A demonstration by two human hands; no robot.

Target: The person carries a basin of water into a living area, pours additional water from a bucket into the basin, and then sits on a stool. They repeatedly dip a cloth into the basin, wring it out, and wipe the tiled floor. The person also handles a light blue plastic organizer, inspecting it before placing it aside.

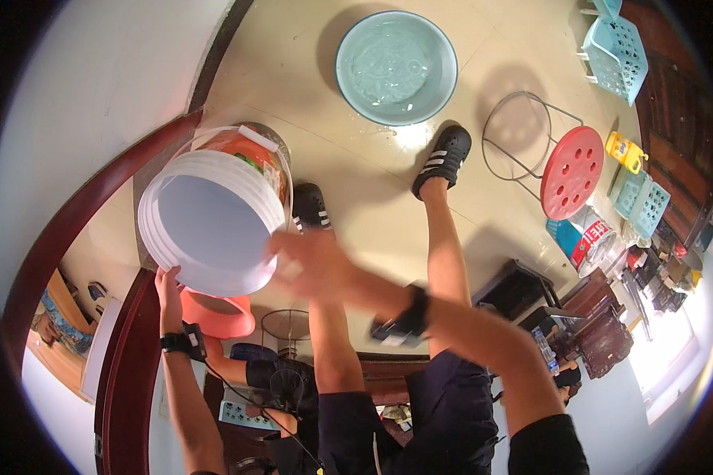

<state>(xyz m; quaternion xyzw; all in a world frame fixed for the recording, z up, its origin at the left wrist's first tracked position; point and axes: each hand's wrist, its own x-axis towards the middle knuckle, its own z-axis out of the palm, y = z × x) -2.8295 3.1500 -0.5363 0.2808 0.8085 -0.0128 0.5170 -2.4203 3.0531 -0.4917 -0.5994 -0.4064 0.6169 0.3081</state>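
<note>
A large white plastic bucket (214,219) with an orange printed side is tilted, its open mouth turned towards me. Its pale interior shows nothing that I can make out. My left hand (169,291) grips the lower left of its rim. Blurred by motion, my right hand (312,264) is at the right side of the rim; something pale shows by its fingers, and I cannot tell whether it holds this. The white handle grip (259,138) lies over the bucket's far side. Beyond my feet, a light blue basin (395,68) of clear water stands on the tiled floor.
A red-topped metal stool (572,172) lies tipped on the right. Near it are a yellow bottle (625,151) and light blue plastic baskets (617,56). A coral plastic tub (226,314) is below the bucket, by another person's arm (226,365). The dark red doorframe (104,157) borders the left.
</note>
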